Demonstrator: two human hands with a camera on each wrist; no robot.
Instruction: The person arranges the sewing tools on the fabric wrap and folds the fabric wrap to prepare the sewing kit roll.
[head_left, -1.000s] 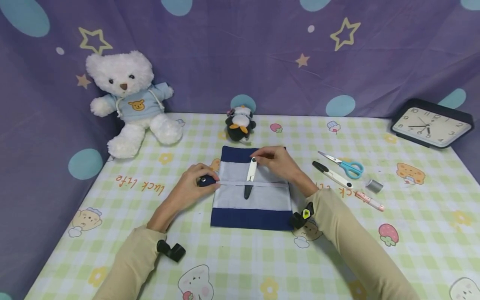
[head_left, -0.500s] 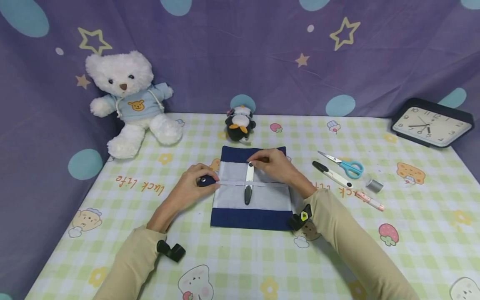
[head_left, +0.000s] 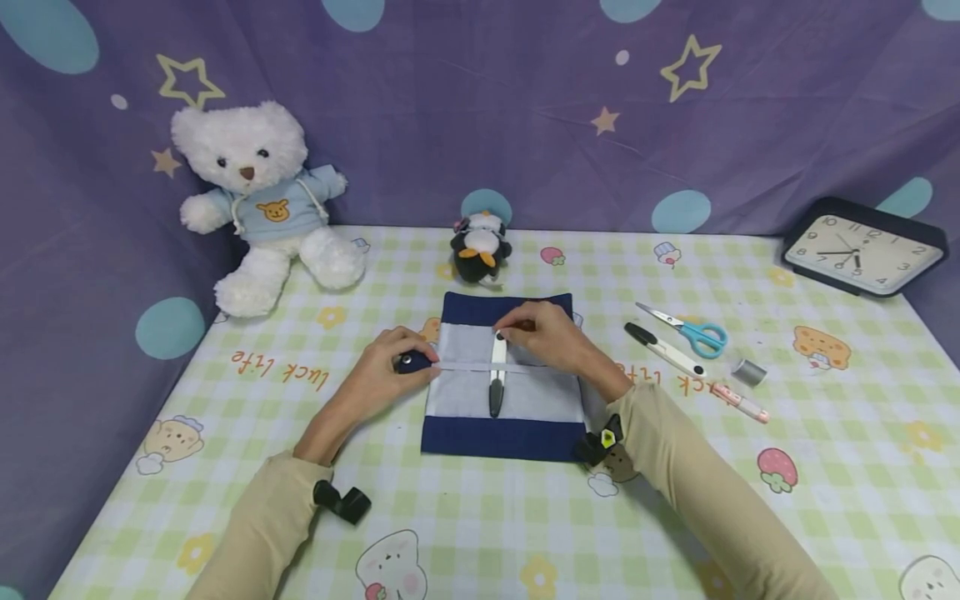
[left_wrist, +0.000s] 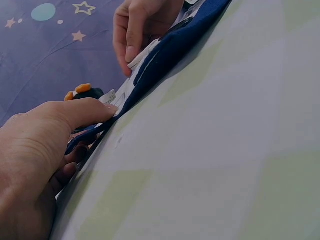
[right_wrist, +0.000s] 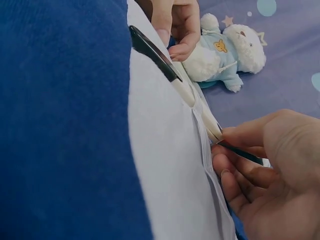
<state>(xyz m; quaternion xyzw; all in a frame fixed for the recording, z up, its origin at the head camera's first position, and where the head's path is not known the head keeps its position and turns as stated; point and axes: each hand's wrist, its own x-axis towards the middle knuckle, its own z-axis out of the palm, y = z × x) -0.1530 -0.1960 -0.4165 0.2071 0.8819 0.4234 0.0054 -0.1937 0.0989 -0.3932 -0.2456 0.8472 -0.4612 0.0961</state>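
A navy-edged cloth case [head_left: 457, 400] with a pale grey inside lies spread on the table. A narrow elastic band [head_left: 536, 369] crosses its middle. My left hand [head_left: 378, 371] pinches the case's left edge at the band, beside a navy tab [head_left: 415, 361] with a metal snap. A slim white pen-shaped tool [head_left: 497, 385] with a dark pointed end lies under the band, pointing toward me. Thumb and fingers of my right hand [head_left: 551, 336] pinch its far, white end. In the right wrist view, the band [right_wrist: 202, 132] passes over the white shaft [right_wrist: 185, 92].
To the right lie blue-handled scissors [head_left: 701, 335], a similar black-and-white tool [head_left: 666, 350], a grey thread spool [head_left: 749, 372] and a small pink-and-white stick [head_left: 740, 403]. Behind are a white teddy bear [head_left: 273, 208], a penguin toy [head_left: 480, 250] and a clock [head_left: 862, 248].
My right hand has slid the pen-shaped tool toward me under the band, and its dark end now reaches near the lower navy strip. The left hand has stayed in place.
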